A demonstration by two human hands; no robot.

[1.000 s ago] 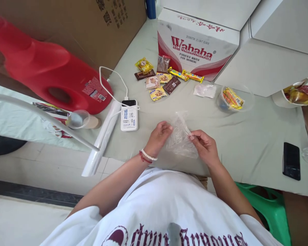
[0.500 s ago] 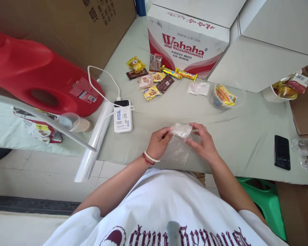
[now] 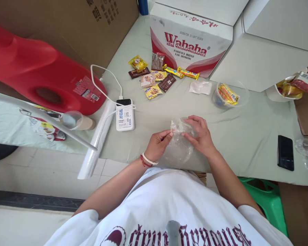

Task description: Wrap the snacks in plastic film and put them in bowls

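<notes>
A clear plastic bag (image 3: 179, 143) hangs between my hands just above the table's near edge. My left hand (image 3: 159, 143) pinches its left side between thumb and fingers. My right hand (image 3: 199, 135) grips the bag's upper right part, thumb toward the middle and fingers bent behind the film. The bag looks crumpled at the top and spreads out lower down. Beyond my hands lies a flat whitish packet (image 3: 200, 87). To its left sits a loose group of wrapped snacks, among them a dark brown packet (image 3: 167, 83) and a yellow cookie packet (image 3: 153, 91).
A white power bank (image 3: 125, 119) with a cable lies left, beside a plastic film roll (image 3: 96, 143) and a large red jug (image 3: 48, 82). Rightward are a clear tub (image 3: 227, 95) of snacks, a paper bowl (image 3: 279, 95) and a phone (image 3: 285, 152). A Wahaba-style white carton (image 3: 190, 41) stands behind.
The film, bunched up at the top before, is now opened out more between my hands. My right hand's fingers have closed in on it. The view has shifted slightly.
</notes>
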